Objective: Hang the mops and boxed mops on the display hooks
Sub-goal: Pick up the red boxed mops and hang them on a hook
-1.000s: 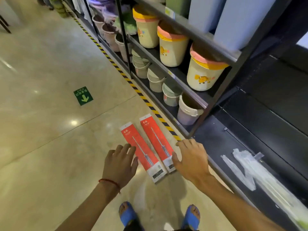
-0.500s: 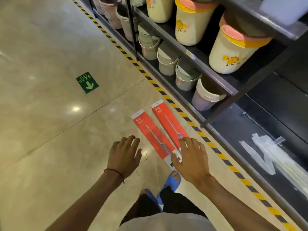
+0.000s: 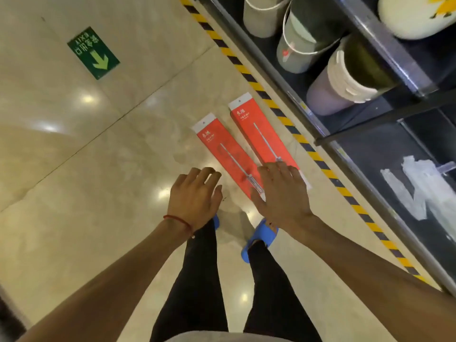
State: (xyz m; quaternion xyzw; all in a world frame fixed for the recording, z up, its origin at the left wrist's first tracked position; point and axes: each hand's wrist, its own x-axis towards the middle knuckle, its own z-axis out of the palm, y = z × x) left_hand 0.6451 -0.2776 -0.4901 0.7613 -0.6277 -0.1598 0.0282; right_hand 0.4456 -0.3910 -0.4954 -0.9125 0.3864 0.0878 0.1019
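Nearest in, two dark-trousered legs are planted on the polished beige floor (image 3: 74,181), a blue slipper (image 3: 261,233) seen at each foot. The left hand (image 3: 195,196), a red string bracelet (image 3: 177,220) at its wrist, is held palm-down with fingers loosely spread and nothing gripped. The right hand (image 3: 283,196) is stretched flat, fingers straight and fanned, laid across the near end of the right boxed mop (image 3: 264,134); whether contact is made cannot be told.

Just beside it at 9 o'clock, the left boxed mop (image 3: 217,149) is laid flat on the floor, the two red cartons parallel with a slim gap kept between them, white tab ends aimed at 11 o'clock.

Open floor is offered from 7 to 11 o'clock. The 3 o'clock side is bounded by yellow-black hazard tape (image 3: 246,75), run close along the right carton's long edge, and beyond it by the dark shelf rack (image 3: 350,166).

On the lowest level a lilac bucket (image 3: 328,99) is seen tipped on its side, with clear plastic wrapping (image 3: 419,188) at 3 o'clock. Farthest off, a green exit sticker (image 3: 93,53) is stuck to the floor at 10 o'clock.
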